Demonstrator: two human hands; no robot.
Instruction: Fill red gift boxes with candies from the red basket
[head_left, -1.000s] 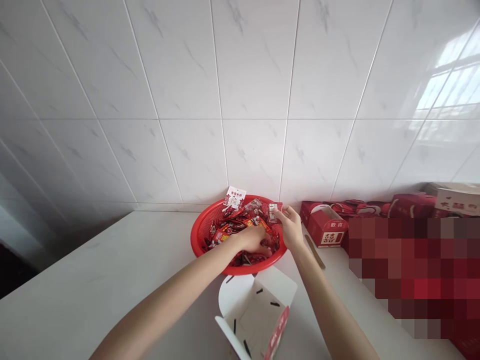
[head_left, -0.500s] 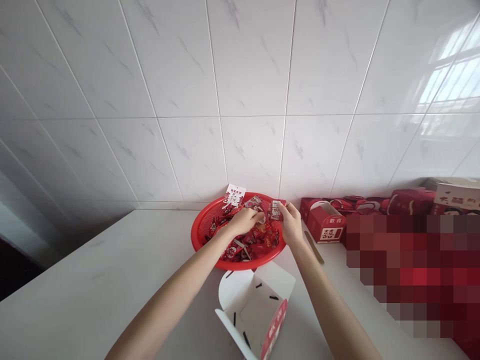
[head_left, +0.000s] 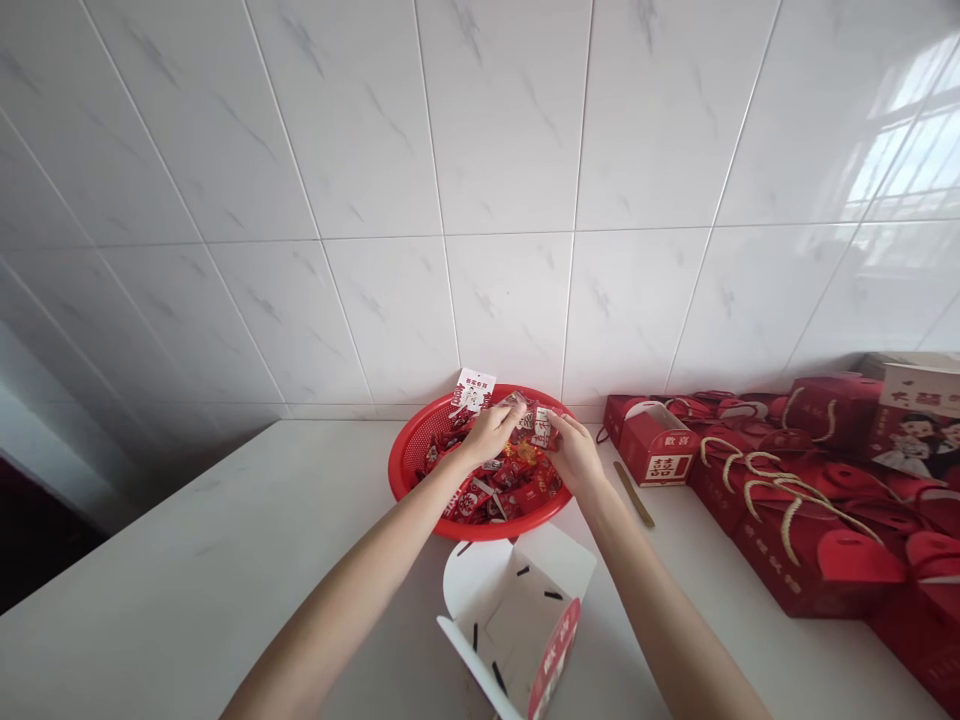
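Observation:
Over a red plastic basket point(head_left: 401, 462) full of red-wrapped sweets point(head_left: 480, 497), my left hand point(head_left: 491, 432) pinches the edge of a small red and white packet point(head_left: 523, 422). My right hand point(head_left: 574, 447) grips another red packet with white lettering point(head_left: 543, 427), right beside the first. An open white-lined box point(head_left: 510, 625) with a red printed side stands in front of the basket, between my forearms. Its flaps are spread, and black strips lie or stick inside it. A white printed card point(head_left: 474, 390) leans at the basket's back rim.
On the right stand many red gift boxes with rope handles point(head_left: 810, 550), and a small red box point(head_left: 656, 445). A thin brown stick point(head_left: 634, 495) lies beside the basket. A tiled wall point(head_left: 510, 300) rises behind the white tabletop point(head_left: 225, 540).
My right hand has moved left, bringing its packet next to my left hand. A packet now shows at my left fingertips. The view has shifted slightly.

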